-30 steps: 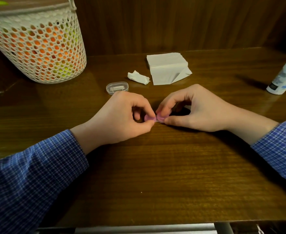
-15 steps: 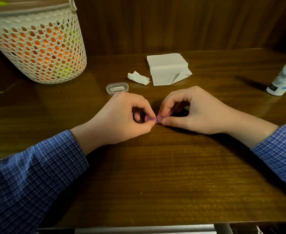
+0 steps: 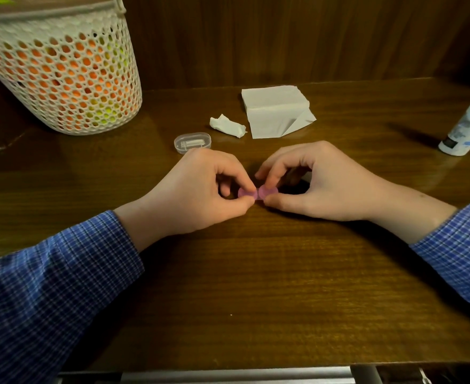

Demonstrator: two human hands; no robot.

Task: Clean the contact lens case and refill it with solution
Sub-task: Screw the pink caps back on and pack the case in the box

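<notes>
A small pink contact lens case (image 3: 257, 193) lies on the wooden table (image 3: 256, 286) between my hands, with both round caps showing. My left hand (image 3: 198, 195) pinches its left cap between thumb and forefinger. My right hand (image 3: 319, 184) pinches the right cap the same way. A white solution bottle (image 3: 468, 128) stands at the far right edge, partly cut off by the frame. A stack of white tissues (image 3: 275, 110) lies behind my hands, with a crumpled tissue (image 3: 227, 125) to its left.
A small clear plastic box (image 3: 192, 142) sits just behind my left hand. A white mesh basket (image 3: 59, 70) holding orange and yellow items stands at the back left. A wooden wall closes off the back of the table.
Both hands stay on the pink case. The right hand's fingers have shifted slightly on the right cap, and more of both pink caps shows now.
</notes>
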